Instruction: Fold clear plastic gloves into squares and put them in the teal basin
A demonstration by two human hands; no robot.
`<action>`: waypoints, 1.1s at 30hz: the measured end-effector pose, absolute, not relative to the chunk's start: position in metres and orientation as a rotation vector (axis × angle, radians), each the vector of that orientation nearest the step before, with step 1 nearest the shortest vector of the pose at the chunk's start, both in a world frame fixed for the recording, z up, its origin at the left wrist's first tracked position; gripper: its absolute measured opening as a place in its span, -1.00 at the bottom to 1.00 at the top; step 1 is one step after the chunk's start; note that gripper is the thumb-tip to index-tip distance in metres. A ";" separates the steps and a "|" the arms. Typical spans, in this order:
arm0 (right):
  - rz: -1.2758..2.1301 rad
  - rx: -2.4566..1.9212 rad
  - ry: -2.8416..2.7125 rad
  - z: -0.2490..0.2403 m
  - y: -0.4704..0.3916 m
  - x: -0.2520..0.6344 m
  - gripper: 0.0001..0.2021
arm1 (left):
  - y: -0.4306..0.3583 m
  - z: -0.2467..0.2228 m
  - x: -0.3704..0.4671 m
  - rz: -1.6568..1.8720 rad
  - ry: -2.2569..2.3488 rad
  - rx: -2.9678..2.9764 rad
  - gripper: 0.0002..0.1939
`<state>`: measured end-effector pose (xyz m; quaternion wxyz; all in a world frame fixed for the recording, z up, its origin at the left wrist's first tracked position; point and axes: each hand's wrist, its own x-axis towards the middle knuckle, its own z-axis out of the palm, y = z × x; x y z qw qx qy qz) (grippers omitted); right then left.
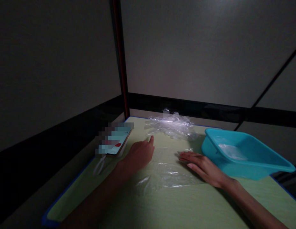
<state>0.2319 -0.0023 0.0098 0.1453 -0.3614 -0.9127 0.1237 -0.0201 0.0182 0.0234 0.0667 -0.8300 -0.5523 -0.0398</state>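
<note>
A thin, clear plastic piece, by its look a disposable glove (173,175), lies spread on the table between my hands. My left hand (140,152) is at its left side, index finger stretched forward and the other fingers curled under. What those curled fingers hold, if anything, is hidden. Lying flat at the right side of the plastic, my right hand (201,165) has its fingers extended and its thumb apart. Beyond both hands is a loose heap of clear plastic gloves (172,124), with rounded finger tips showing at its back.
A turquoise plastic basin (241,168) stands at the right, with some clear plastic (232,152) inside. To the left a phone (118,144) is propped at a tilt, with a white strap (99,165) beside it. The blue-edged table (129,210) sits in a wall corner (125,101).
</note>
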 end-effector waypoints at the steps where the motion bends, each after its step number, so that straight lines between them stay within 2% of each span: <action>1: 0.348 -1.035 -2.633 0.009 -0.003 0.234 -0.65 | 0.018 0.022 -0.018 -0.098 -1.667 -2.474 -0.53; 11: 0.294 -0.845 -2.708 0.017 -0.013 0.228 -0.69 | 0.020 0.018 -0.013 -0.123 -1.668 -2.456 -0.46; 23: 0.506 -0.663 -2.699 0.027 -0.031 0.209 -0.64 | 0.036 -0.006 -0.017 -0.417 -1.528 -2.758 -0.48; 33: 0.641 -0.474 -2.726 0.028 -0.045 0.191 -0.63 | 0.039 -0.008 -0.011 -0.487 -1.432 -2.958 -0.48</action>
